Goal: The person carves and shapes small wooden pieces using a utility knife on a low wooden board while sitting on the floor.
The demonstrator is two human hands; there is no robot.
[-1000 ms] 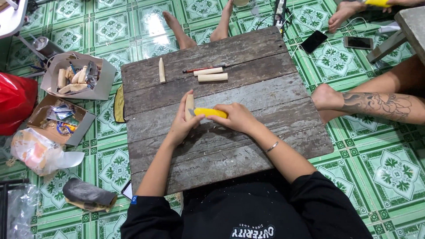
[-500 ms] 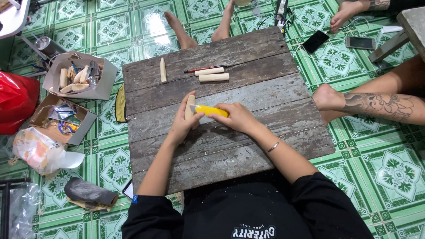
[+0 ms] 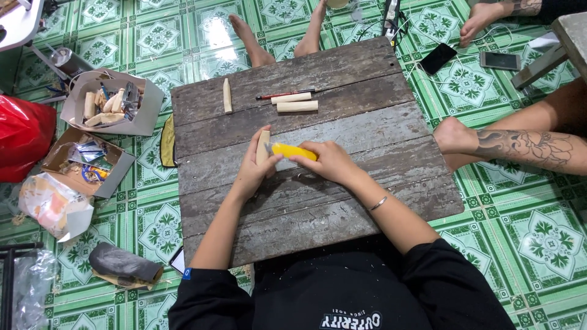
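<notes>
My left hand grips a pale wooden stick, held upright on a weathered plank board. My right hand holds a yellow-handled utility knife, its tip against the stick just right of my left thumb. Further back on the board lie three more pale sticks, one at the left and two side by side, beside a red-and-black pencil.
Cardboard boxes with wood pieces and scraps, a red bag and a plastic bag sit at the left. Another person's feet rest beyond the board; a tattooed leg lies at right. Phones are on the floor.
Both hands stay in place on the board; the knife has shifted slightly along the stick. The hand at the top right has drawn back a little.
</notes>
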